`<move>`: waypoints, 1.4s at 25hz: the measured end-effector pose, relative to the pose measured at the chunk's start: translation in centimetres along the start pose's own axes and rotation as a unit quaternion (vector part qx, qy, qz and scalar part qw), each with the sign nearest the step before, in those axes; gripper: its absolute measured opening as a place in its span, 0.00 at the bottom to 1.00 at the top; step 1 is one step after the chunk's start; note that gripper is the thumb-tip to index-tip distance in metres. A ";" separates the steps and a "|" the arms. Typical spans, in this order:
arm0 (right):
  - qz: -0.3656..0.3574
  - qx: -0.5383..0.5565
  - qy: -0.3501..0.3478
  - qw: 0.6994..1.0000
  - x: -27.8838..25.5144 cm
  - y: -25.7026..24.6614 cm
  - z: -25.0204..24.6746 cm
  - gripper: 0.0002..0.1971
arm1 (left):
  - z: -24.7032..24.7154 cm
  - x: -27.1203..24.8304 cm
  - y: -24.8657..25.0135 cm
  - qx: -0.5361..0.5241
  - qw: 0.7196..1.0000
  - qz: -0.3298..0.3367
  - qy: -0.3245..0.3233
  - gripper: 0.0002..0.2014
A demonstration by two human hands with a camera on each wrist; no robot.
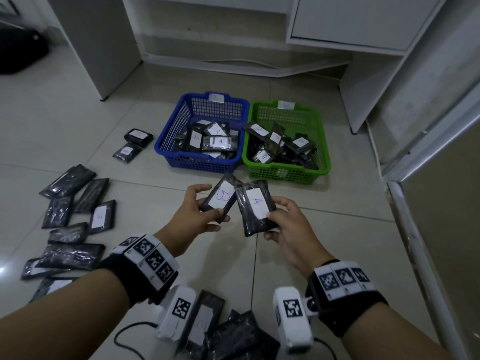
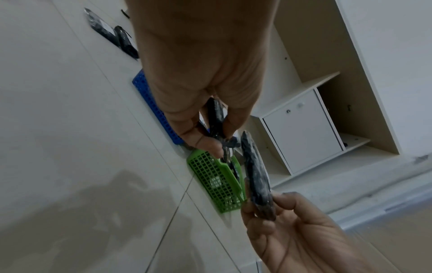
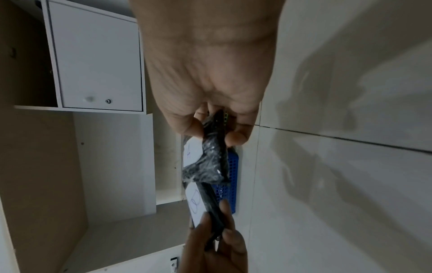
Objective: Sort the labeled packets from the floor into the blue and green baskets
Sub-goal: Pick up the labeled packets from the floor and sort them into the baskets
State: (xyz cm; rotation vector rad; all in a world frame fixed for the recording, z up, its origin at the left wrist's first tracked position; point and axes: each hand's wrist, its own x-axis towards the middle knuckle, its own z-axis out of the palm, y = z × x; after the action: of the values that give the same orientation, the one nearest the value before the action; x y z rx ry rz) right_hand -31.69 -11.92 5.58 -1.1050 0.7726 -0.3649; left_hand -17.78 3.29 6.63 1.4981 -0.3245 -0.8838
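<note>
My left hand [image 1: 200, 207] pinches the B packet [image 1: 220, 197] and my right hand [image 1: 284, 224] grips the A packet [image 1: 255, 205], both just short of the blue basket [image 1: 166, 141]. Labels read, I judge the drop comes next: A into that basket, B crossing to the green basket [image 1: 326, 162] beside it.

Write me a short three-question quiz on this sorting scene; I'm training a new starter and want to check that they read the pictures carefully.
1. True or false: the left hand holds the packet marked B.
2. Multiple choice: the labels readable on packets in the blue basket show which letter? a) A b) B c) C
3. Fill in: the packet marked A is held by the ___ hand, in front of the green basket.

Key:
1. True.
2. a) A; the packets in the green basket show B.
3. Right.
</note>
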 end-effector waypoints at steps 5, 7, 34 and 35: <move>-0.008 0.000 -0.008 1.000 7.0 -3.1 4.0 0.16 | -3.9 2.1 0.6 -0.017 0.998 -0.008 0.064 0.18; -0.019 -0.027 -0.009 0.999 10.8 -4.2 6.1 0.17 | -5.7 3.1 1.0 -0.017 0.997 -0.006 0.076 0.17; -0.014 -0.136 0.213 0.967 19.6 -6.4 -3.2 0.10 | -0.3 17.3 -0.9 0.571 0.808 0.143 0.020 0.31; -0.007 -0.190 0.229 0.955 20.2 -6.5 -4.8 0.11 | -0.4 17.3 -1.4 0.607 0.782 0.141 0.004 0.33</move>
State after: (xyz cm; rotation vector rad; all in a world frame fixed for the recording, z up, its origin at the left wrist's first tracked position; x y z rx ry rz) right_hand -20.52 -30.37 2.75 -1.4072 1.2853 -0.5085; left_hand -6.51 -7.87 -0.36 2.5201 -1.2498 -0.3544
